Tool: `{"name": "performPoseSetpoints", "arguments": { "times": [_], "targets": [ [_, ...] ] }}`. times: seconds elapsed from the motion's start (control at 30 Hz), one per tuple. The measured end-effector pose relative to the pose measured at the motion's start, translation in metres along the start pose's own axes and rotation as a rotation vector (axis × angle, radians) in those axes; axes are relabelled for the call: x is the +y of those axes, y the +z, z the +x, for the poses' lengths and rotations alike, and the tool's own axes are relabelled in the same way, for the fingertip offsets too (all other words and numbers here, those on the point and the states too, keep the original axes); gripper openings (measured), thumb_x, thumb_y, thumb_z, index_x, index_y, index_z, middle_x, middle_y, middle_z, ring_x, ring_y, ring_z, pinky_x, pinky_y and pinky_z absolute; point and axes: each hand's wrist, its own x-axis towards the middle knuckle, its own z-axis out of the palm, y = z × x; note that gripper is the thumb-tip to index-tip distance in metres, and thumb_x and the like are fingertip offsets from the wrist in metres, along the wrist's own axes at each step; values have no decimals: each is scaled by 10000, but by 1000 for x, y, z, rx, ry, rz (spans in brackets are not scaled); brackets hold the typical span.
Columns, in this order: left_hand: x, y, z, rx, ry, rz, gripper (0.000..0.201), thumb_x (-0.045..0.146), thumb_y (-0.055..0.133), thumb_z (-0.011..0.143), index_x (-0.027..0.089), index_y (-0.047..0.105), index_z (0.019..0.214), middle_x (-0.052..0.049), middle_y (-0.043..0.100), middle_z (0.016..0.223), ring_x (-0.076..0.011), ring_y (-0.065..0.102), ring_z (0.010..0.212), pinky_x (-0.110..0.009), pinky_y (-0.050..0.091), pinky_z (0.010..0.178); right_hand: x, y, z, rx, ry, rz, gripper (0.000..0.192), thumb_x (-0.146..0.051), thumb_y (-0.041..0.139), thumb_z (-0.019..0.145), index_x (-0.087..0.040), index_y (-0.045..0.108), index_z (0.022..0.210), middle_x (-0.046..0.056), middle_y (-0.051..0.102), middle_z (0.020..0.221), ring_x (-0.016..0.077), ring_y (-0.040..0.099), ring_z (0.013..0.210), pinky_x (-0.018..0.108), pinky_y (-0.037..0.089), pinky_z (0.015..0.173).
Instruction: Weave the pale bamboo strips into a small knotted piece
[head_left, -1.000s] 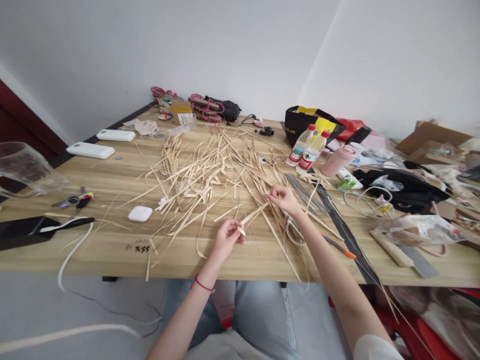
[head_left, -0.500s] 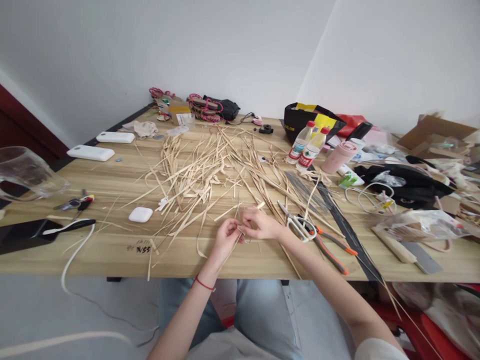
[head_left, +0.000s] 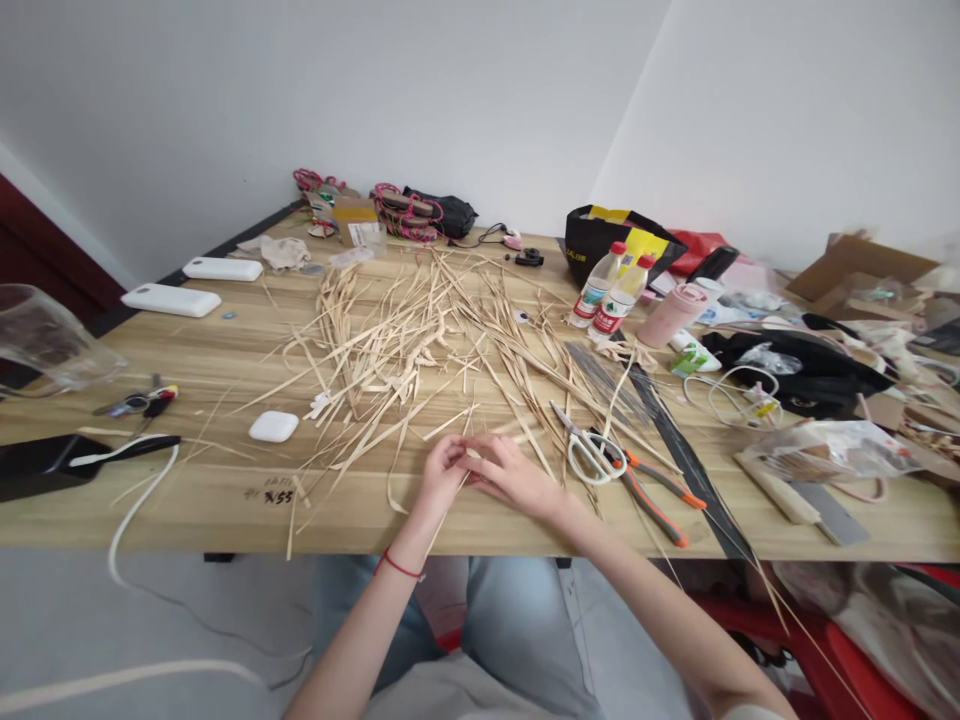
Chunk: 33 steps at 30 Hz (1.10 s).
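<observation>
Close together above the table's front edge, both hands have their fingers closed around a small piece of straw weaving. My left hand (head_left: 444, 475) pinches it, and a pale straw strip (head_left: 439, 528) hangs down beside that wrist. Fingers of my right hand (head_left: 508, 472) meet the left fingertips and cover most of the piece. Beyond the hands spreads a heap of loose straw strips (head_left: 375, 350). On the right lie white-handled scissors (head_left: 592, 455), overlapping a pair of orange-and-black pliers (head_left: 654, 500).
Two plastic bottles (head_left: 615, 300) and a pink tumbler (head_left: 673, 314) stand at the back right, before a black-and-yellow bag (head_left: 581, 240). A cleaver with a wooden handle (head_left: 776, 487) lies at right. At left are a white earphone case (head_left: 274, 426) and a glass pitcher (head_left: 52, 340).
My right hand has turned and lowered, its fingers now laid over the left fingertips. The straw end that stuck up above it is no longer visible. The view has shifted slightly.
</observation>
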Motion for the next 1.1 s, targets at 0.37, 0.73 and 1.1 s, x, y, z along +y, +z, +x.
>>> {"name": "performPoseSetpoints", "arguments": {
  "times": [0.37, 0.73, 1.1],
  "targets": [
    [6, 4, -4, 31, 19, 5, 232, 265, 706, 630, 156, 551, 764, 6, 623, 706, -110, 578, 637, -212, 433, 608, -18, 8, -17, 162, -46, -182, 246, -165, 449, 914, -198, 567, 1127, 83, 583, 1136, 209, 471, 1093, 391, 423, 926],
    [-2, -2, -1, -47, 38, -10, 241, 255, 711, 639, 157, 559, 799, -18, 635, 747, -129, 598, 694, -234, 438, 682, -25, 20, -17, 155, -59, -200, 231, -124, 410, 914, -113, 571, 1078, 138, 579, 1115, 227, 471, 1040, 395, 419, 885],
    [-3, -3, 0, -74, 76, 46, 231, 216, 693, 648, 165, 569, 835, -20, 624, 788, -145, 599, 764, -242, 439, 726, -21, 23, -14, 147, -13, -184, 205, -138, 421, 918, -133, 587, 1039, 131, 607, 1055, 198, 522, 921, 349, 431, 792]
  ]
}}
